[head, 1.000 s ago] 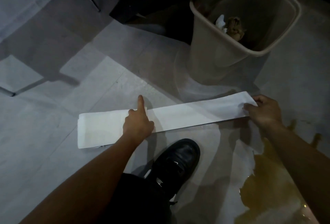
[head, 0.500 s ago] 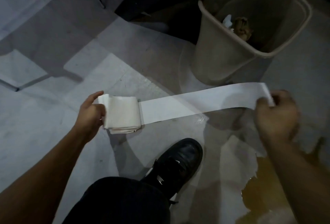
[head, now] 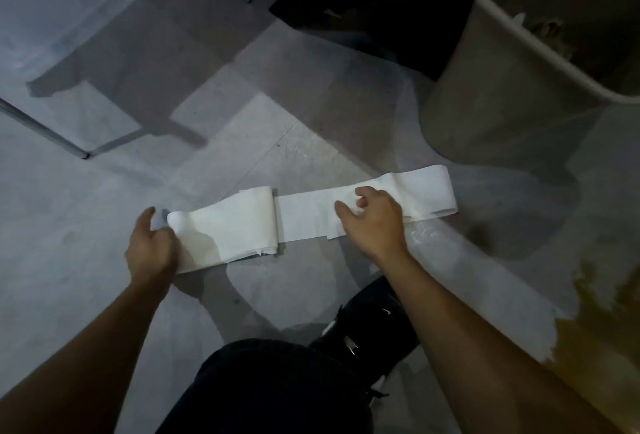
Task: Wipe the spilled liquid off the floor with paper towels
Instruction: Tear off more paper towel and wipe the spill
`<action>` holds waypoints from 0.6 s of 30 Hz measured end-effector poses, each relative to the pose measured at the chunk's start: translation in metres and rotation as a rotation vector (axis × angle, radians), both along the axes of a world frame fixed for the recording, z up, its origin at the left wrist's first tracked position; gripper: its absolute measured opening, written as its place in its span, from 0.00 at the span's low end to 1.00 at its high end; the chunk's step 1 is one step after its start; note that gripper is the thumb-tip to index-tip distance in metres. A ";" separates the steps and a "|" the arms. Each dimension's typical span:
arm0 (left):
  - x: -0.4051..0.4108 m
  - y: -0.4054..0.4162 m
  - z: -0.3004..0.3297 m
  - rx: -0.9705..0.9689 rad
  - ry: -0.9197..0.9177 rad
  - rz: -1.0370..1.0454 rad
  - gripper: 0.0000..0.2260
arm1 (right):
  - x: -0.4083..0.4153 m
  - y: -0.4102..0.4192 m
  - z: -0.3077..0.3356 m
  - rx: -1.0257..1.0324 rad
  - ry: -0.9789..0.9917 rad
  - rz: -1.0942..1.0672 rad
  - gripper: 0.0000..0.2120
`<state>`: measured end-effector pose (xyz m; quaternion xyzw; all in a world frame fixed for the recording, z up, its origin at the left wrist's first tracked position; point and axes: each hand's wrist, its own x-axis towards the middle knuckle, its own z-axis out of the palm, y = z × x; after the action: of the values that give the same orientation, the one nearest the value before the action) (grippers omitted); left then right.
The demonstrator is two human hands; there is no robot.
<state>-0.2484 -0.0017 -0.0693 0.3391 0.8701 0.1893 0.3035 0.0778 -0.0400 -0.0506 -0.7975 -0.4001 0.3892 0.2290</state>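
Note:
A long white paper towel strip [head: 301,219] lies on the grey floor, folded into layers at both ends. My left hand [head: 150,250] holds the folded left end, thumb raised beside it. My right hand [head: 372,222] rests on the strip right of its middle, fingers curled into the paper where the right end is doubled back. The yellow-brown spilled liquid [head: 599,340] spreads over the floor at the lower right, apart from the towel.
A beige waste bin [head: 502,98] with crumpled paper inside stands at the upper right, close behind the towel. My black shoe [head: 367,326] and dark trouser leg are at bottom centre. A thin metal leg [head: 45,130] touches the floor on the left; a dark object sits top centre.
The strip, held stretched in the air half a second ago, now lies on the floor. My right hand has come left and folded the right end back over the strip.

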 end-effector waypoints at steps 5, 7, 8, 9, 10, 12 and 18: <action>0.048 0.000 0.021 0.130 0.363 -0.388 0.27 | 0.049 -0.019 0.004 0.085 -0.371 -0.158 0.24; 0.080 -0.002 0.029 0.122 0.318 -0.498 0.29 | 0.066 -0.016 -0.005 -0.082 -0.498 -0.195 0.38; 0.094 -0.004 0.029 0.071 0.299 -0.537 0.32 | 0.070 -0.012 -0.008 -0.167 -0.520 -0.178 0.45; 0.108 -0.006 0.029 0.007 0.305 -0.581 0.35 | 0.071 -0.008 -0.012 -0.232 -0.540 -0.137 0.49; 0.119 -0.009 0.027 -0.064 0.314 -0.621 0.38 | 0.069 -0.006 -0.017 -0.267 -0.560 -0.087 0.51; 0.131 -0.012 0.020 -0.205 0.280 -0.645 0.42 | 0.062 -0.002 -0.023 -0.250 -0.537 -0.029 0.45; 0.118 -0.002 0.017 -0.176 0.068 -0.432 0.41 | 0.057 -0.006 -0.031 -0.079 -0.224 -0.076 0.11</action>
<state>-0.1304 -0.0038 -0.0524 0.4958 0.8002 0.0320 0.3358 0.1349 -0.0460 -0.0819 -0.8590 -0.3770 0.3042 0.1656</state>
